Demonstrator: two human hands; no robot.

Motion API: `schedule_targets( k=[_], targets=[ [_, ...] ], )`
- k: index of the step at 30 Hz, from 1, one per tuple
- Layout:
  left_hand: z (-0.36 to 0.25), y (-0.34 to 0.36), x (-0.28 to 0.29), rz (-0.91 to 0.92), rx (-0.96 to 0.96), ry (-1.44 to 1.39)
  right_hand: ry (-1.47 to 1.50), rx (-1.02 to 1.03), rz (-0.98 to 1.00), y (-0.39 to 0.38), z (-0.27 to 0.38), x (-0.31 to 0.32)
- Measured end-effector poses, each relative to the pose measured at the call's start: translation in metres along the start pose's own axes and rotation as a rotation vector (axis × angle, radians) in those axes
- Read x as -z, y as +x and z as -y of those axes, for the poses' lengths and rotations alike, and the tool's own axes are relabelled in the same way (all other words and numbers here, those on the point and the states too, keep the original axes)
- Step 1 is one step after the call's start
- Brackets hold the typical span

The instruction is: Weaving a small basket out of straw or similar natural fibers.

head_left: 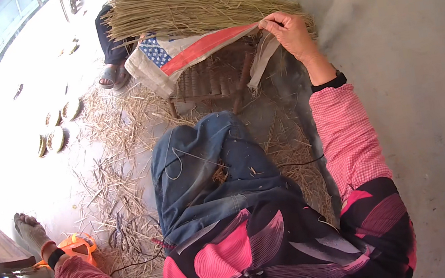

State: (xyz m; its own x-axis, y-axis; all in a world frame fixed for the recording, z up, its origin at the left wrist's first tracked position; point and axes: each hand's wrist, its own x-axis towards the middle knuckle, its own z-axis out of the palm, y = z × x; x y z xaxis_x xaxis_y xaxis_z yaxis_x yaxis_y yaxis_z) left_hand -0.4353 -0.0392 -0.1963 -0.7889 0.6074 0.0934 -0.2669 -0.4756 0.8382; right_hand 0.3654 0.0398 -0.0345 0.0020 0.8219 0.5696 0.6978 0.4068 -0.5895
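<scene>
My right hand [285, 29] is closed in a pinch on the edge of a white cloth sack [149, 75] with a red stripe and a blue starred patch. The sack hangs over a low brown slatted stool [208, 80]. A thick bundle of dry straw stalks [186, 9] lies on top of the sack, just beyond my right hand. My left hand [32, 232], in a greyish glove, reaches out to the far left, its fingers extended and apparently holding nothing. Near its wrist is an orange plastic item [77, 245]. A loose thread [171, 164] lies on my trousers.
Loose straw [120, 206] litters the floor around my legs. Several round greenish-brown pieces [55, 139] lie on the bright floor at left. Beyond the stool sits another person, with a sandalled foot [108, 76] showing. A dark cable [301, 163] runs beside my right leg.
</scene>
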Motion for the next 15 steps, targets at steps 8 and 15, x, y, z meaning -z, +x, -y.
schedule_targets(
  k=[8,15],
  targets=[
    [-0.031,-0.004,0.009,-0.229,-0.134,0.060,0.099,0.077,0.166,-0.013,0.029,-0.080],
    [-0.044,-0.060,-0.043,-0.128,-0.263,0.063,0.186,0.393,0.222,-0.028,0.096,-0.187]
  ],
)
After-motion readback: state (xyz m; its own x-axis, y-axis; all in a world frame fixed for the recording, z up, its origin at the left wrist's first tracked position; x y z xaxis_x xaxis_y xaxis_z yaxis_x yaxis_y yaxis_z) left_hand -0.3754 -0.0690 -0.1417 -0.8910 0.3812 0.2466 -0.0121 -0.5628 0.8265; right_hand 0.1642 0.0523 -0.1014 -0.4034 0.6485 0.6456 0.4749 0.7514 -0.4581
